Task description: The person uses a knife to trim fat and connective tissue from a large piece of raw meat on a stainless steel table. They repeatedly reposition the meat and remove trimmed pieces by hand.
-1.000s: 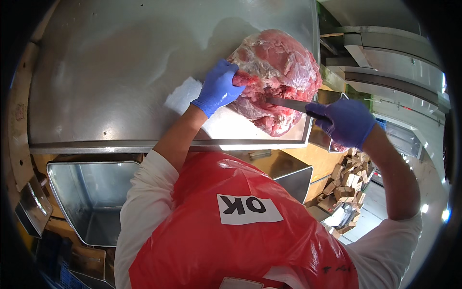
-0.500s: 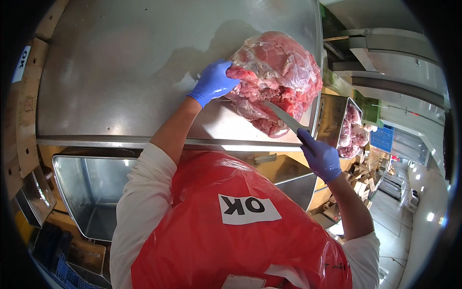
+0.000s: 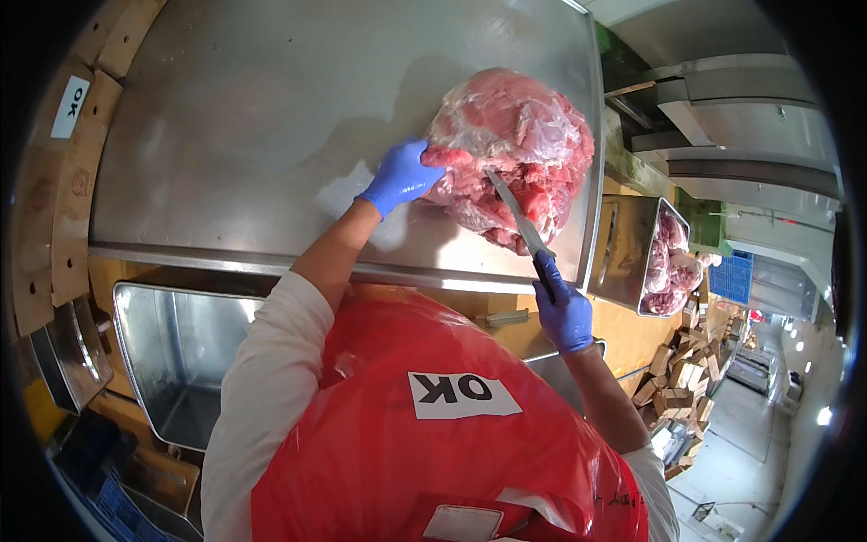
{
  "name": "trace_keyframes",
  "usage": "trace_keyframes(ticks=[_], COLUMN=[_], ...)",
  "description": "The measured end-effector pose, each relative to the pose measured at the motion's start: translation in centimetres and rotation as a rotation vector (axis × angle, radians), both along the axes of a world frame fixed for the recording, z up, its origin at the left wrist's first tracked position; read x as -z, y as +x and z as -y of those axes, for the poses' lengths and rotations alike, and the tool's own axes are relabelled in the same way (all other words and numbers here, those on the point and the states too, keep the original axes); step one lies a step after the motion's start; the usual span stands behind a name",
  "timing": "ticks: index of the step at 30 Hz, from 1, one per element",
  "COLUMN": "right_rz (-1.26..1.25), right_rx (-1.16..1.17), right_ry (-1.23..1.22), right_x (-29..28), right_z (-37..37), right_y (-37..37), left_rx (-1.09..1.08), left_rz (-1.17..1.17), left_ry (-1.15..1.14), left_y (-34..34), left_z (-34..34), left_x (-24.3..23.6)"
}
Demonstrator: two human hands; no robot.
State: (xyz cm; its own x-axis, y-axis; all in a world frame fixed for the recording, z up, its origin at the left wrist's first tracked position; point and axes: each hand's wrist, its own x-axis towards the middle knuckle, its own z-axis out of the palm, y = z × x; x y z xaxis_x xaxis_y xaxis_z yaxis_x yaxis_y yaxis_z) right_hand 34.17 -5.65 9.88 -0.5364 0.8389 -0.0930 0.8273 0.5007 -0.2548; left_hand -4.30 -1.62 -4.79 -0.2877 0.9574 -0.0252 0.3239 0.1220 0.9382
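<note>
A large piece of raw meat, pink with whitish fat and membrane, lies near the right front corner of a steel table. My left hand, in a blue glove, grips a flap at the meat's left side, its fingertips partly hidden by the flesh. In my blue-gloved right hand is the dark handle of a knife. The blade points away from me and leftward over the meat, with its tip at the ragged, cut middle part.
Below the table edge at left stands a steel tub. A steel bin of meat pieces sits right of the table. Cardboard boxes are heaped beyond it, beside a pale floor. Brown boards line the left side.
My right hand and the knife have shifted left, and the blade now points more steeply away from me. My left hand keeps hold of the same side, while the whole view has turned slightly.
</note>
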Motion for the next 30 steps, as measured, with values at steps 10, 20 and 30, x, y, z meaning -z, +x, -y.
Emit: trace_keyframes(ticks=[10, 20, 30], right_rz=[0.699, 1.118, 0.553], right_rx=[-0.139, -0.468, -0.422], right_ry=[0.067, 0.002, -0.2], right_x=[-17.9, -21.5, -12.2], right_z=[-2.3, -12.6, -16.3], right_y=[-7.0, -13.4, -0.1], left_rx=[0.023, 0.028, -0.054], left_rz=[-0.15, -0.131, 0.196], left_ry=[0.165, 0.244, 0.102], left_y=[2.3, 3.8, 2.4], left_z=[1.8, 3.8, 4.0], left_x=[1.6, 1.7, 2.7])
